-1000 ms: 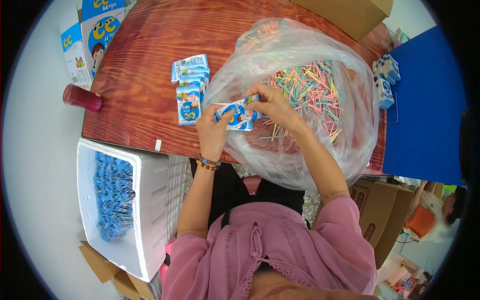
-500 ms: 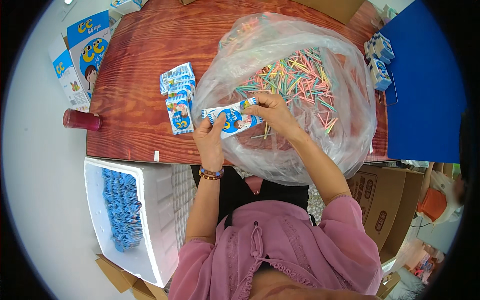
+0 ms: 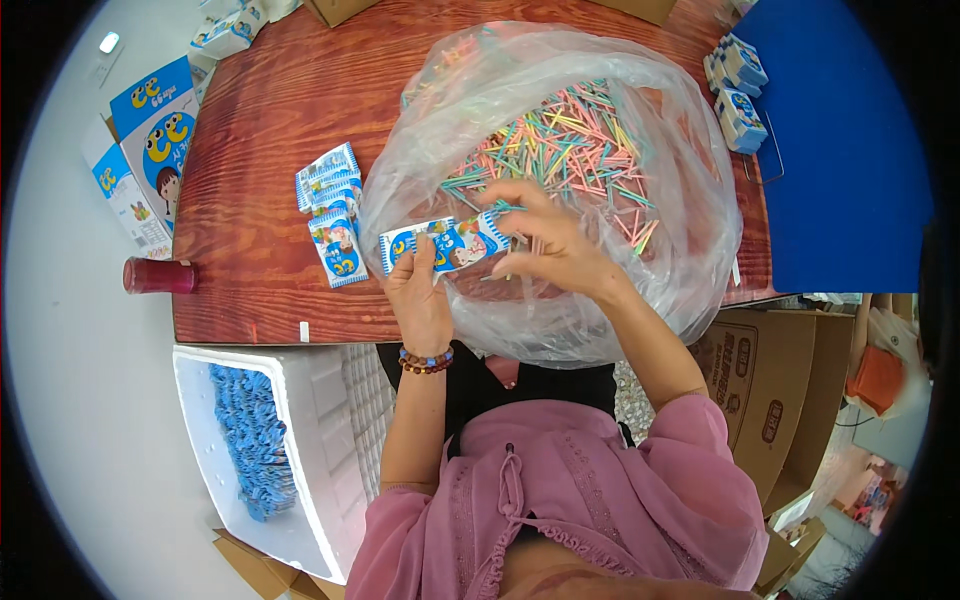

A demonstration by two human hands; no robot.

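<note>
My left hand (image 3: 420, 300) pinches a blue and white packet (image 3: 462, 246) between thumb and fingers, just in front of a big clear plastic bag (image 3: 690, 240). It looks like two packets overlapping, but I cannot tell for sure. To the right of it, my right hand (image 3: 555, 245) is open, its thumb and fingers spread near the packet's right end. Inside the bag lies a heap of thin pink, yellow and green sticks (image 3: 570, 140). Several similar packets (image 3: 338, 240) lie overlapped on the table, left of the bag.
A red-lidded jar-like cylinder (image 3: 160, 276) lies at the left edge of the red wood-grain table (image 3: 250, 170). Below it stands a white foam box (image 3: 325, 440) holding many blue packets (image 3: 250, 440). Printed cartons (image 3: 150, 140), small stacked packs (image 3: 740, 120) and a brown carton (image 3: 760, 390) surround the workplace.
My right hand has let go of the packet's right end and spread its fingers. My left hand still holds it. The whole view has shifted slightly.
</note>
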